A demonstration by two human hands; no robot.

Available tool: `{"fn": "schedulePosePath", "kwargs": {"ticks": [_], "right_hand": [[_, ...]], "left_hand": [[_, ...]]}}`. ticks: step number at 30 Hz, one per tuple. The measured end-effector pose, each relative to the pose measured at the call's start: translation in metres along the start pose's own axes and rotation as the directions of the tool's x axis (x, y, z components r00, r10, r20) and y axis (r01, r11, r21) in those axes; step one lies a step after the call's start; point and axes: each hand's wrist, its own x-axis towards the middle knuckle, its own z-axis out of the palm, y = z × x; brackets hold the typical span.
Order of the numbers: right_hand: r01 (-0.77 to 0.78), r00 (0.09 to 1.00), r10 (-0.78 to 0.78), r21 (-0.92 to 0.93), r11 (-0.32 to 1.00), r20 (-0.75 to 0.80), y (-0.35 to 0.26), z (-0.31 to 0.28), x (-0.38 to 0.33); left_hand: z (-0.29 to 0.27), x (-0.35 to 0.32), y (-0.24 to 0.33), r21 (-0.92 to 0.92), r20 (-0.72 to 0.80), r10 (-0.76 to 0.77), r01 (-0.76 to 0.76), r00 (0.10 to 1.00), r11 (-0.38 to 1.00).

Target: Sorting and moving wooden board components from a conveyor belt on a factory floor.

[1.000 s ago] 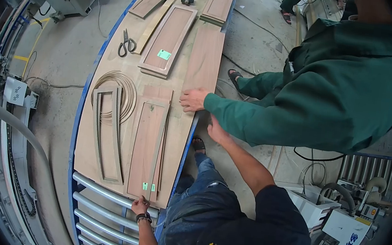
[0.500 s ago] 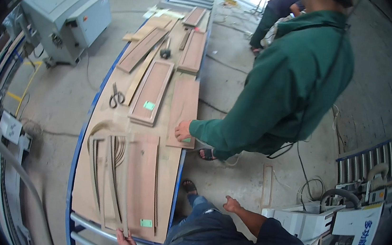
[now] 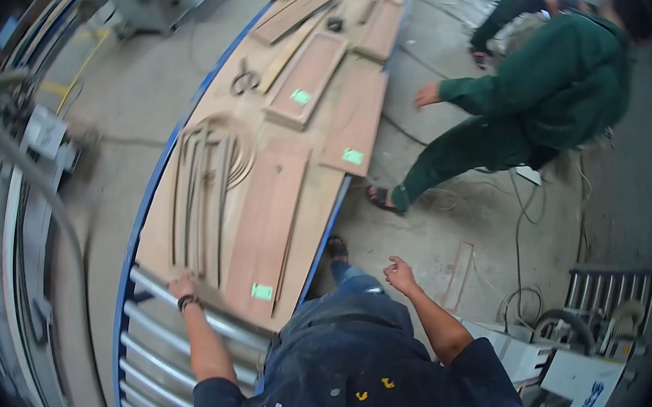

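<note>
My left hand (image 3: pixel 181 284) is at the near ends of several thin wooden strips (image 3: pixel 221 216), its fingers blurred but closed about the end of one strip. The strips lie lengthwise on the left of the table, beside a coil of thin edging (image 3: pixel 243 157). To their right lies a reddish-brown wood panel (image 3: pixel 268 213) with a green label (image 3: pixel 262 291) near its lower end. Over the floor to the right hangs my right hand (image 3: pixel 399 275), holding nothing, its fingers loosely bent and partly apart.
Further up are a framed panel (image 3: pixel 308 74), a flat panel (image 3: pixel 357 115) and scissors (image 3: pixel 245 78). Metal rollers (image 3: pixel 162 327) cross the near end of the table. A co-worker in green (image 3: pixel 545 83) stands to the right, near cables (image 3: pixel 519 295) on the floor.
My left hand has shifted leftward and up with the strip, which now lies among the others. The co-worker has lifted a hand off the flat panel and stepped back. The view has shifted.
</note>
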Motion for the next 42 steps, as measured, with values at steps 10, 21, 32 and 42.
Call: {"fn": "schedulePosePath", "kwargs": {"ticks": [10,21,32,42], "right_hand": [[0.395,0.915,-0.377,-0.125,0.91,0.144,-0.148,0.04,0.06],[0.747,0.626,-0.754,-0.428,0.508,0.199,-0.322,0.081,0.282],[0.583,0.784,-0.422,-0.306,0.753,0.456,-0.34,0.081,0.299],[0.622,0.762,-0.355,-0.457,0.636,0.542,-0.35,0.086,0.288]], "left_hand": [[0.014,-0.178,-0.036,-0.293,0.263,-0.346,0.416,0.901,0.861],[0.065,-0.25,-0.003,-0.183,0.228,-0.169,0.213,0.959,0.96],[0.071,-0.278,0.019,-0.56,0.317,-0.449,0.546,0.836,0.623],[0.078,-0.307,0.043,0.008,0.007,-0.292,0.292,0.956,0.956]]}}
